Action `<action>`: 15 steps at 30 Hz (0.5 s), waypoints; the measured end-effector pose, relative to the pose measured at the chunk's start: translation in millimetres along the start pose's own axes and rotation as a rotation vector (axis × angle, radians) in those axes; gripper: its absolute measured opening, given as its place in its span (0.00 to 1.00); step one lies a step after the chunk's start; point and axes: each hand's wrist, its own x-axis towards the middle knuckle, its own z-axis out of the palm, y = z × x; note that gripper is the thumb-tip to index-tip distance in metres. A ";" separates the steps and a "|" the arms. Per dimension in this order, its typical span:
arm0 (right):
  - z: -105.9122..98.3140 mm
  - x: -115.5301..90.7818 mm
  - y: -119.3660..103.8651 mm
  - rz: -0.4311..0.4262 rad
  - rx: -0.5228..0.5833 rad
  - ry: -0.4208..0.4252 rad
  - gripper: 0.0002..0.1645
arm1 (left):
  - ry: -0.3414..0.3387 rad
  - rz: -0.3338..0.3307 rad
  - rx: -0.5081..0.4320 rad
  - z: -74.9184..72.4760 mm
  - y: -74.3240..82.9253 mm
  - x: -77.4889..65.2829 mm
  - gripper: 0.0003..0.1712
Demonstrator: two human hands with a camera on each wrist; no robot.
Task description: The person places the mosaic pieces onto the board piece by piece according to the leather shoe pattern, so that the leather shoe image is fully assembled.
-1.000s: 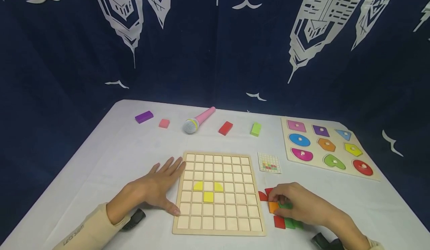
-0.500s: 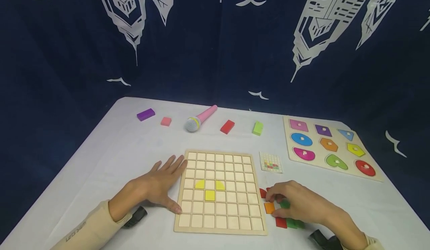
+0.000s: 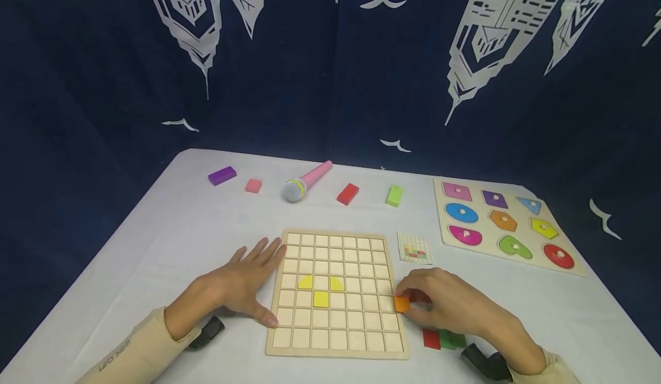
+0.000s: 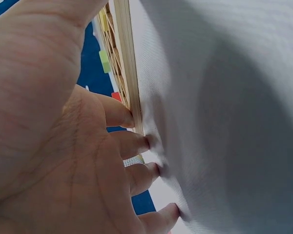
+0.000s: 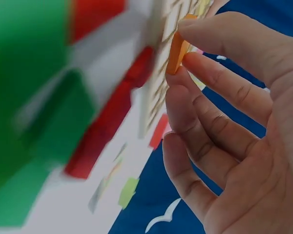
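A wooden grid board (image 3: 338, 353) lies on the white table, with a yellow square (image 3: 321, 299) and two yellow quarter-round tiles (image 3: 306, 282) in its cells. My left hand (image 3: 240, 286) has its fingers spread along the board's left edge; thumb and index finger lie right at the frame. At the opposite edge, my right hand (image 3: 444, 303) pinches an orange square tile (image 5: 176, 52) between thumb and fingertips. Below that hand lie a red tile (image 3: 431, 339) and green tiles (image 3: 447, 339). Other red tiles (image 5: 105, 129) show in the right wrist view, mostly hidden from the head view.
A small pattern card (image 3: 415, 248) lies right of the board. Behind it is a shape puzzle (image 3: 488, 249) with knobbed pieces. Along the back lie a pink toy microphone (image 3: 308, 182) and purple (image 3: 222, 175), pink (image 3: 253, 186), red (image 3: 348, 194) and lime (image 3: 395, 196) blocks.
My right hand has picked up the orange tile from the loose tiles and moved left with it to the board's right edge. The left hand stays in place beside the board.
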 end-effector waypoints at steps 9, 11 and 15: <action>4.7 44.0 -34.2 -0.185 0.011 0.018 0.06 | 0.009 0.005 -0.009 1.4 -0.5 0.6 0.80; 6.1 56.0 -42.5 -0.225 0.003 0.014 0.06 | 0.011 0.007 -0.008 1.6 -0.5 0.8 0.80; 9.4 78.7 -59.2 -0.295 -0.030 0.013 0.05 | 0.013 0.006 -0.007 1.2 -1.4 0.0 0.80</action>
